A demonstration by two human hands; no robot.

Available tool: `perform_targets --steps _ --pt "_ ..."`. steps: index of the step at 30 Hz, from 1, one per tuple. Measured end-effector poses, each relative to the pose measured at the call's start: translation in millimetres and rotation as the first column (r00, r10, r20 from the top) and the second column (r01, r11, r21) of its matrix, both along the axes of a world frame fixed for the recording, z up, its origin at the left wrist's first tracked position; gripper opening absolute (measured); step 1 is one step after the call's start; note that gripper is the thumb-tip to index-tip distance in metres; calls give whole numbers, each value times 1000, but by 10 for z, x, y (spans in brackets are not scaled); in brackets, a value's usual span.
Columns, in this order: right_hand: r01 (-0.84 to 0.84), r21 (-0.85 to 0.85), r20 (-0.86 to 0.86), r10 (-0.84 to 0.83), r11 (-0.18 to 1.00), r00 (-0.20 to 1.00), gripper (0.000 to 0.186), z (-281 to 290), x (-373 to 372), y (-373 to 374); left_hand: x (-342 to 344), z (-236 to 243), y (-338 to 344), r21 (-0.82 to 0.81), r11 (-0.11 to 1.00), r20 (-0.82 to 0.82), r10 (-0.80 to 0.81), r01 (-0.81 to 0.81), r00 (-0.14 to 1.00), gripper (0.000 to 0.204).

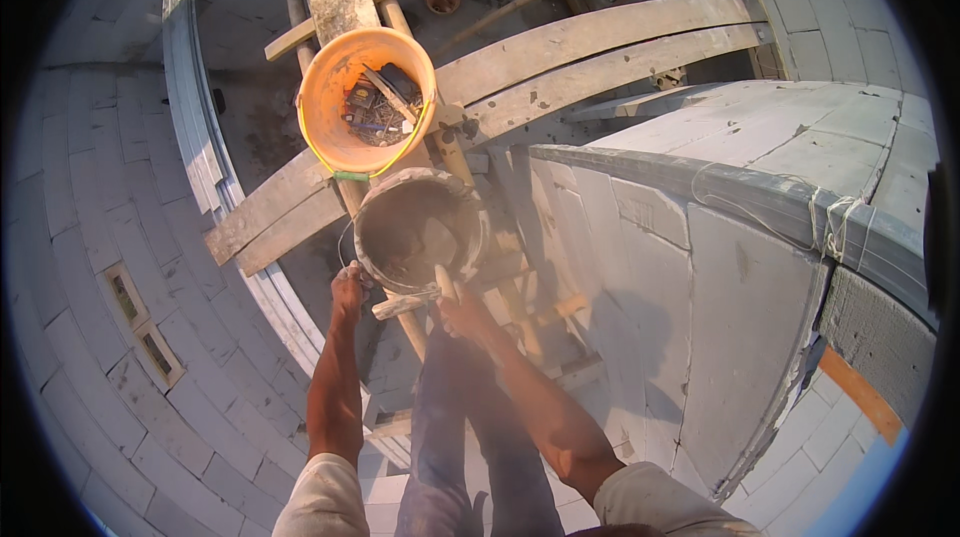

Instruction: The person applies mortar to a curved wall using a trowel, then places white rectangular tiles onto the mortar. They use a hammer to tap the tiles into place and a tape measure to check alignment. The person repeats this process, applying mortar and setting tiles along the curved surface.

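Note:
A mortar-caked grey bucket point(390, 232) is on a wooden ladder-like scaffold point(405, 332) just beyond my legs. My left hand point(349, 284) is closed at its left side, on the thin wire handle. My right hand point(460, 313) grips the light handle of a tool that reaches into the bucket; its pale flat head point(438, 237) shows inside. Directly beyond sits an orange bucket point(322, 107) with a yellow-and-green handle, holding several tools and small odds and ends.
Wooden planks point(610, 52) cross the scaffold over a floor below. Long metal profiles point(190, 57) lie at the left. Grey block walls point(120, 167) surround me; at right, a block wall point(740, 327) carries a rail point(650, 169) tied with string. A small orange container point(443, 0) stands far below.

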State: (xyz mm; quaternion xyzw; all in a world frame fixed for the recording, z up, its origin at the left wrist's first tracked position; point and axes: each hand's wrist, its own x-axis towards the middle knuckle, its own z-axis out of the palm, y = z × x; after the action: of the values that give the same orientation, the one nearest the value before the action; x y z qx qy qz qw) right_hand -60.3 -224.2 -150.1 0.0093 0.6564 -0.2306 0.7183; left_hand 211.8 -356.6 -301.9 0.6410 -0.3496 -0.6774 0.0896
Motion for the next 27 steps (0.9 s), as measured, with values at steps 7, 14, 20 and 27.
perform_targets --steps 7,14,20,27 --pt "-529 -181 -366 442 829 819 66 377 561 2014 756 669 1465 -240 854 419 -338 461 843 57" --pt "-404 65 -209 408 912 889 63 1764 964 3488 813 2298 3066 431 781 297 -596 452 746 62" --pt "-480 19 -349 455 877 819 62 2608 528 3738 871 3176 2820 158 691 -22 -712 705 702 63" --pt "-478 1 -486 418 879 768 60 3547 127 3452 638 4235 2161 -5 710 124 -698 704 705 67"
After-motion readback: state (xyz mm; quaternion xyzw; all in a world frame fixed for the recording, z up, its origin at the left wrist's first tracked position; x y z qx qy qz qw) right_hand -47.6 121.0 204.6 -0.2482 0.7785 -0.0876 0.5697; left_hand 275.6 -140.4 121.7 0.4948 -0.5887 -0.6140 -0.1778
